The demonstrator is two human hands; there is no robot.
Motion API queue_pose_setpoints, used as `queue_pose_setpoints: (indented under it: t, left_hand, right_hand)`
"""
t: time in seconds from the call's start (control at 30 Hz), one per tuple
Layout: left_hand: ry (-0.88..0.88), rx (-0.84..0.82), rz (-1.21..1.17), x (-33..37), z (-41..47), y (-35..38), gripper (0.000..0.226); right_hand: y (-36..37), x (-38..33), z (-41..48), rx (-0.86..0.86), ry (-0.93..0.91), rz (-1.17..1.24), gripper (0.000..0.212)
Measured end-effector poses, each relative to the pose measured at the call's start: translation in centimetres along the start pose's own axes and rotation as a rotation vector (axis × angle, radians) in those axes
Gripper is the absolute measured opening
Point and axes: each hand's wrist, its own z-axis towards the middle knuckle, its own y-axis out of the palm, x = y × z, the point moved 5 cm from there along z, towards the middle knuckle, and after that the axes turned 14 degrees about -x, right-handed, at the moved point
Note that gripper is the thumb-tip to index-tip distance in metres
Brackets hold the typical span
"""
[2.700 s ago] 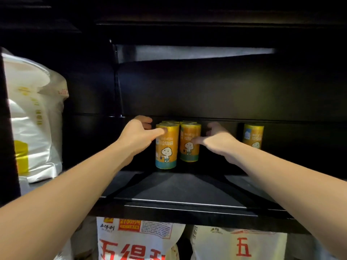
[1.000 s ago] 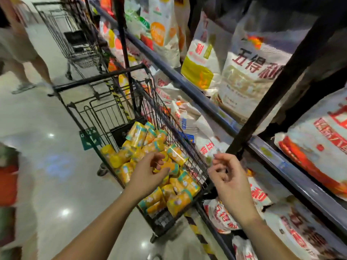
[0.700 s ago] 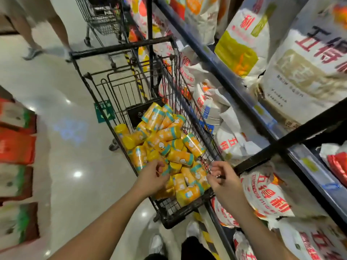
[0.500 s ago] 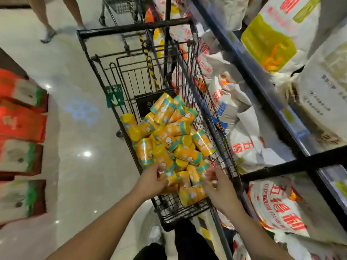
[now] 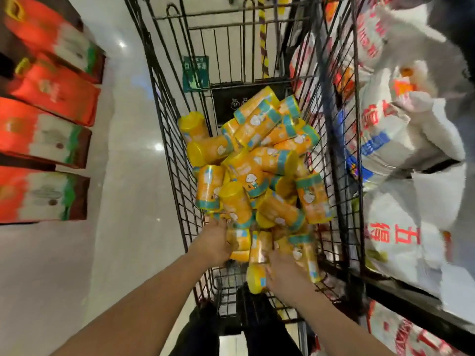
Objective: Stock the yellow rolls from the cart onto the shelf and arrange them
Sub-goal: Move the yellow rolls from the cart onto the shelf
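Task item: yellow rolls (image 5: 257,163), short cylinders in a yellow-orange wrap with a teal band at one end, a plain yellow cap at the other and a white cartoon figure on the side.
Location of rolls: all inside the cart (image 5: 168,140), heaped loosely. They lie at mixed angles, most on their sides, some resting on others.
Container: black wire shopping cart, seen from above. The heap fills its middle and right, and reaches the right wall.
Cart fittings: green sign (image 5: 195,73) on the far left wall; black panel (image 5: 244,101) at the far end, behind the heap.
Left hand (image 5: 216,242): at the near left edge of the heap, fingers pushed in among the rolls. The grip is hidden, so its state cannot be determined.
Right hand (image 5: 284,276): at the near end of the heap, between two rolls and touching both. Motion blur prevents confirming a grip.
Right boundary: white sacks (image 5: 401,150) with red characters lie on the shelf (image 5: 411,312), just beside the cart's right wall.
Left boundary: red-and-white cartons (image 5: 43,140) in a row, well apart from the cart.
Open room: a wide strip of glossy pale floor (image 5: 128,188) lies between the cartons and the cart's left wall.
Near end: bare wire cart bottom shows just below the hands.
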Motion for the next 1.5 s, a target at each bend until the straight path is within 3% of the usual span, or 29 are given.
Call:
queue_pose_setpoints:
  t: [0.3, 0.63, 0.8, 1.03, 1.3, 1.5]
  left_hand:
    - [-0.124, -0.097, 0.196, -1.6, 6.5, 3.3, 0.069]
    - [-0.180, -0.005, 0.452, -1.7, 8.1, 4.6, 0.062]
    - [-0.172, -0.037, 0.387, -1.7, 7.2, 5.8, 0.065]
    - [-0.136, -0.079, 0.035, -1.6, 4.4, 5.4, 0.062]
    - [-0.026, 0.114, -0.421, 0.4, -0.4, 1.8, 0.061]
    - [0.100, 0.122, -0.785, 2.8, -4.6, -1.2, 0.050]
  right_hand:
    - [3.6, 2.0, 4.8, -0.145, -0.082, -0.326, 0.082]
    - [3.4, 3.5, 6.1, -0.179, -0.055, -0.479, 0.084]
    - [3.2, 3.9, 5.9, -0.153, -0.089, -0.461, 0.077]
    - [1.8, 4.1, 4.3, -0.113, -0.091, -0.053, 0.082]
    - [-0.8, 3.1, -1.3, 0.088, -0.047, 0.482, 0.076]
    - [-2.3, 1.5, -6.7, 0.228, -0.059, 0.866, 0.069]
